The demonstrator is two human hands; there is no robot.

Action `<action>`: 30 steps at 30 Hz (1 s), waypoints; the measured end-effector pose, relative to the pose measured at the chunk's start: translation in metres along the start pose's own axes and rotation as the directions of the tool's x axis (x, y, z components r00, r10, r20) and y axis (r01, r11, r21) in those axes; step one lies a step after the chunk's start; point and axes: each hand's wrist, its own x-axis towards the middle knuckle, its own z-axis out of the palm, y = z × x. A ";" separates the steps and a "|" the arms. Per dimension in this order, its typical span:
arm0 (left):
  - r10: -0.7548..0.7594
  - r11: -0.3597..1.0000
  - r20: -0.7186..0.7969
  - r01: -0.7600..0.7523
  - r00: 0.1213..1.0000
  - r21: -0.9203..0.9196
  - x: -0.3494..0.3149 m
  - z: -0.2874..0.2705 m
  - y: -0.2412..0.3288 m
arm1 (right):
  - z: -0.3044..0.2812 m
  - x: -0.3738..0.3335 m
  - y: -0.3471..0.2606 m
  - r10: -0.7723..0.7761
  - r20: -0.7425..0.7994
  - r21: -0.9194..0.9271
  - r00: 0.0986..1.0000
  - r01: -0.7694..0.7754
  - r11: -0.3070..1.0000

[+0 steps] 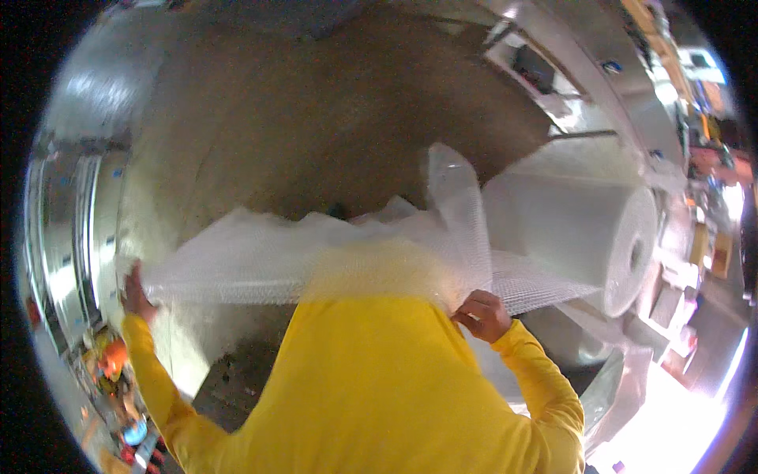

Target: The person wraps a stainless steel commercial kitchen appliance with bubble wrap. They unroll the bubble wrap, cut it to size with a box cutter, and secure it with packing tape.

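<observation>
A long sheet of clear bubble wrap [237, 257] stretches across my front, covering the top of my yellow shirt. Out at the far left, my left hand [137, 295] grips its end, with the fingers pointing up along the edge. My right hand [483, 314] pinches the sheet's lower edge, close to my right side. Beside that hand stands a large roll of bubble wrap [553, 225], lying on its side with its hollow core facing right. A loose flap of the wrap [458, 186] rises between the sheet and the roll.
Brown floor [332, 110] spreads out ahead of me. Metal panels or rails [83, 237] stand along the left. An orange object [113, 358] lies in clutter at lower left. A white-framed structure [545, 75] is at upper right, with shelves and boxes [711, 249] farther right.
</observation>
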 end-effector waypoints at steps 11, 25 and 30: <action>0.293 0.565 -0.569 -0.619 0.768 -0.545 -0.022 0.004 0.197 | -0.038 0.057 0.029 0.319 0.036 -0.187 0.947 -0.307 0.933; 0.385 0.835 -0.714 -0.550 0.585 0.001 -0.044 -0.064 0.131 | -0.094 0.203 0.085 0.401 0.367 -0.617 0.839 -0.102 0.780; 0.290 0.945 -0.719 -0.307 0.631 0.111 -0.072 -0.063 0.124 | -0.088 0.172 0.173 0.510 -0.044 -0.776 0.859 -0.351 0.523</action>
